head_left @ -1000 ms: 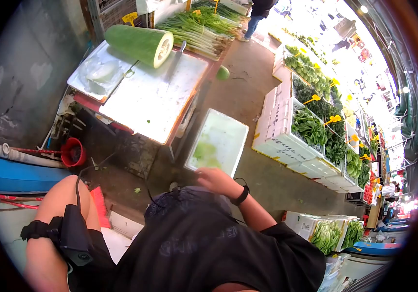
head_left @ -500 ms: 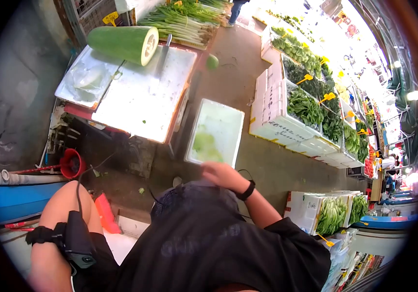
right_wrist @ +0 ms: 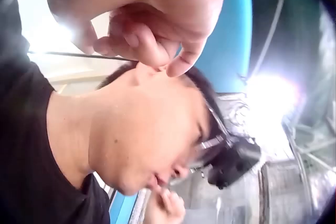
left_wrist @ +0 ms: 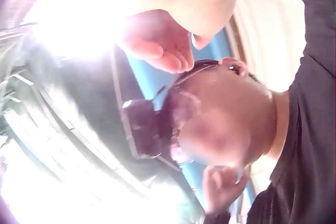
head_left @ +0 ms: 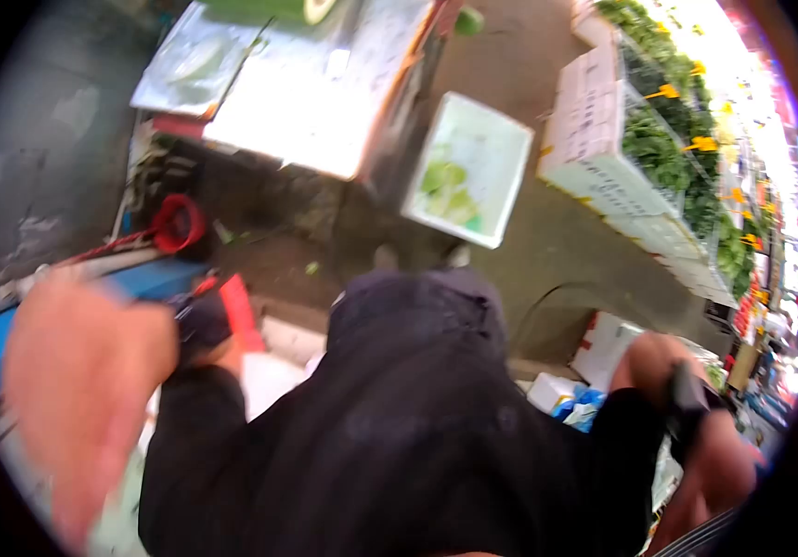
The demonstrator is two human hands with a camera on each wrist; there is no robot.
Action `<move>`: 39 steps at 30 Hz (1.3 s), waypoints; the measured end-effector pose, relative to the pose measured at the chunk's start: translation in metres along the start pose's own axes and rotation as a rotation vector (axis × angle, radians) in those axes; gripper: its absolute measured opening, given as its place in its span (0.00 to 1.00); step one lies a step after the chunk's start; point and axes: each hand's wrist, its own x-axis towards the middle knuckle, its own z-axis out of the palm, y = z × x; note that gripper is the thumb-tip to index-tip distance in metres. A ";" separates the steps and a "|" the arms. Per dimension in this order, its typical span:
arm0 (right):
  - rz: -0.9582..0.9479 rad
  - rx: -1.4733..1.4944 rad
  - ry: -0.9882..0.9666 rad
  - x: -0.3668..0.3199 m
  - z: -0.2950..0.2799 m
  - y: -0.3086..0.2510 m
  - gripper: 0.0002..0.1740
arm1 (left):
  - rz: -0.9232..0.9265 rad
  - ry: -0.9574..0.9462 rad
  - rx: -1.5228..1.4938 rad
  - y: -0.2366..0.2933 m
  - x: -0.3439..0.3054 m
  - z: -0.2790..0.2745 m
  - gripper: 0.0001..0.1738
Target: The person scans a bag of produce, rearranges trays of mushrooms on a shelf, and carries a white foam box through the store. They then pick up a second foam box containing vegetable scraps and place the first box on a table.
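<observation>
Both of the person's hands are raised beside the head. In the head view my left hand (head_left: 92, 367) is a large blur at the left; its fingers hang loosely bent in the left wrist view, with nothing seen in them. At the right edge of the head view is my right hand (head_left: 719, 473), partly cut off. The right wrist view shows its fingers (right_wrist: 147, 43) curled loosely near the head, and no object shows in them. A black head-worn camera (right_wrist: 233, 161) sits at the front of the head. Each wrist carries a black strapped device (head_left: 687, 404).
A white foam box (head_left: 482, 130) with green leaf pieces (head_left: 450, 190) stands on the floor ahead. Beyond it to the left is a white-topped table (head_left: 315, 102) bearing a cut winter melon (head_left: 269, 9). Stacked boxes of greens (head_left: 603, 139) line the right; a red bucket (head_left: 179, 223) stands left.
The right hand has left the area by the foam box and risen to the right side. The left hand has come up at the left. The head view has shifted, so the table now sits higher.
</observation>
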 end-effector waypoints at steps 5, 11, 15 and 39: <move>-0.059 0.054 -0.068 -0.027 -0.022 -0.007 0.22 | -1.135 -0.395 0.202 -0.080 -0.126 0.084 0.11; -0.075 0.130 -0.055 -0.085 -0.057 -0.008 0.22 | -1.505 -0.350 0.587 -0.089 -0.368 0.145 0.16; -0.099 0.150 -0.066 -0.117 -0.090 -0.014 0.23 | -1.975 0.070 0.332 -0.063 -0.481 0.184 0.15; -0.189 0.391 0.005 -0.210 -0.167 0.015 0.26 | -2.187 0.742 0.354 0.012 -0.470 0.306 0.12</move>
